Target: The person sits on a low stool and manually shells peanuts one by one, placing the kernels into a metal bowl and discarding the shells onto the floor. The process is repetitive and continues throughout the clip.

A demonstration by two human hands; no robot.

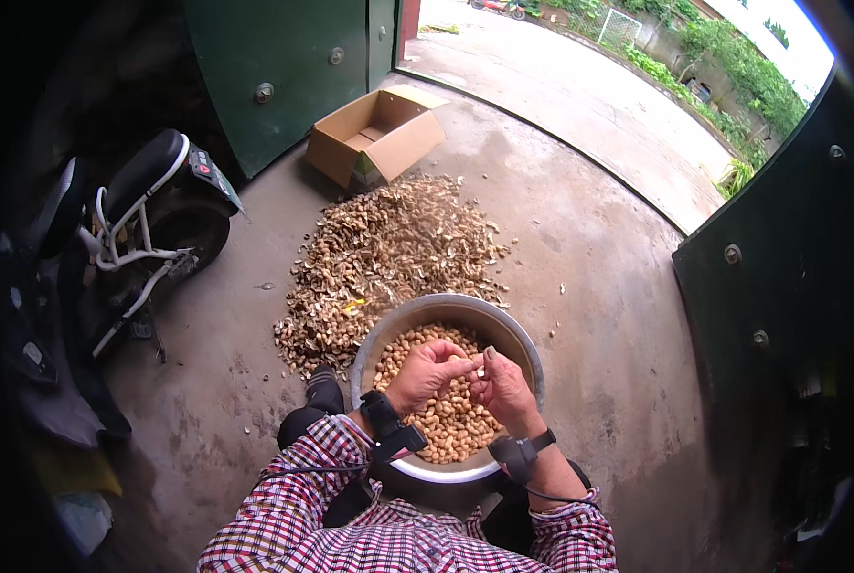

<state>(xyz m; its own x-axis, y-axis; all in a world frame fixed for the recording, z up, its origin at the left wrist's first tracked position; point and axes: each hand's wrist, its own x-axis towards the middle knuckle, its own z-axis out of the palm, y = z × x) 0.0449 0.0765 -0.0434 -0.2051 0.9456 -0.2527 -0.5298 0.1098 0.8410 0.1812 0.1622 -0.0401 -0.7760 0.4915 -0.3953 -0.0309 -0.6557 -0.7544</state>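
Observation:
A round metal basin (529,333) with a grey rim holds many unshelled peanuts (447,430). Above it, my left hand (427,372) and my right hand (500,387) meet at the fingertips. Between them is a peanut (457,358), partly hidden by the left thumb and fingers, and a small pale piece (480,372), perhaps shell, shows at my right fingertips. Which hand bears the peanut's weight is hard to see, but the left fingers close around it. Beyond the basin a broad heap of empty peanut shells (398,236) lies on the concrete floor.
An open cardboard box (405,147) stands behind the shell heap. At the left is a parked two-wheeler with a black seat (140,172). Green metal doors (291,50) flank the doorway, and a dark shoe (324,389) rests left of the basin. Loose bits lie on the floor.

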